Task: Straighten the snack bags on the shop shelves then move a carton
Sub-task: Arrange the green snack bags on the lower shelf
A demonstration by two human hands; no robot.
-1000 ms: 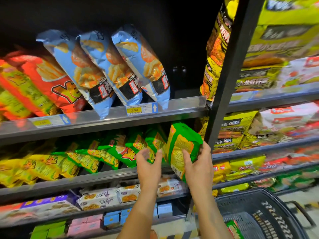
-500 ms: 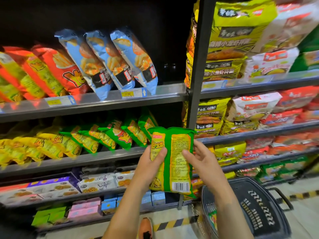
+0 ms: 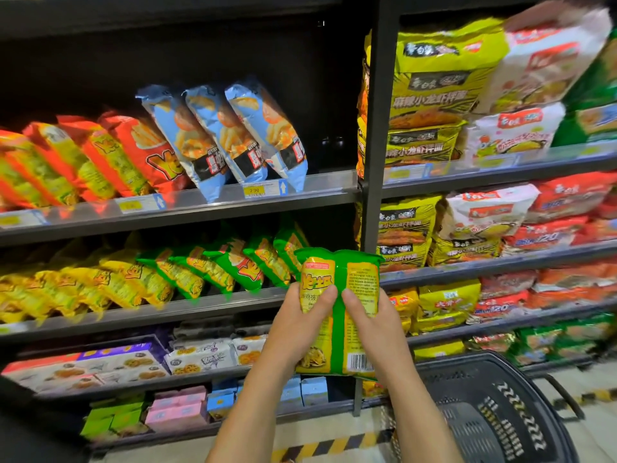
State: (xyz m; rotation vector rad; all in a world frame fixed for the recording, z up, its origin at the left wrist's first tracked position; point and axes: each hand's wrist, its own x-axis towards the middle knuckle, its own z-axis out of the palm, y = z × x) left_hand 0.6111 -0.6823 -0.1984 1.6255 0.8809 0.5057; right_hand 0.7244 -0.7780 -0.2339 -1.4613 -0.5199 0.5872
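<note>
Step in hand: straightening of the snack bags, judged part-done; carton stage not yet begun. Green snack bag: off the shelf, upright, barcode side toward the camera, held in the air just in front of the right end of the middle shelf and near the black upright post. Left hand: clamped on the bag's left half, thumb across the printed face, fingers behind and out of sight. Right hand: clamped on the right half in the same way, thumb just beside the left thumb. Row of green bags on the middle shelf: overlapping, tops leaning left, with a dark gap at the right end beside the post. Blue bags on the shelf above: three, tilted likewise. Black basket: low right, beneath and to the right of the held bag. Small boxes on the lowest shelf; carton to be moved not identifiable with certainty. Next move, as judged: bag to be turned front face outward, lifted over the shelf's front lip and set into the right-end gap, leaning to match the row. Care called for against toppling the neighbouring bag.
</note>
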